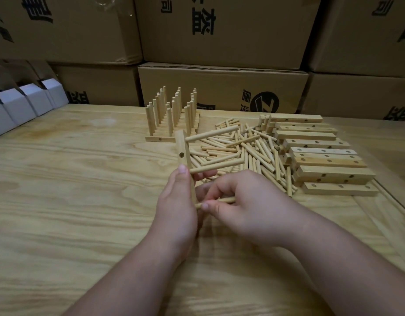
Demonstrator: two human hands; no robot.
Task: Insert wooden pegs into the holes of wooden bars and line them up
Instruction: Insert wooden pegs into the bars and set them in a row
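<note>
Right now, bar in hand: I see one wooden bar (183, 148) stood on end above the table, tilted a little, with an open hole showing on its near face.
Pegs in the bar: two pegs (211, 134) stick out of it toward the right, one near the top and one (216, 165) lower down, roughly parallel.
Left hand: my left hand (177, 208) grips the lower part of the bar, thumb up along its near side and fingers curled round behind it.
Right hand: my right hand (239, 207) pinches a third peg (216, 201) between thumb and fingertips, lying nearly level with its left tip at the bottom of the bar; I cannot tell whether that tip is in a hole.
Loose pegs: a heap of loose pegs (247, 153) lies on the table just beyond my hands, criss-crossed.
Unfilled bars: a row of bare bars (320, 156) with drilled holes sits to the right of the heap, touching it, laid side by side and partly stacked.
Finished bars: pegged bars (172, 115) stand lined up behind the held bar, pegs upright in three columns.
Table: a pale wooden table (71, 179) carries all of it.
Background: brown cardboard boxes (219, 30) are stacked along the far edge, and small white cartons (26, 101) sit at the left.
</note>
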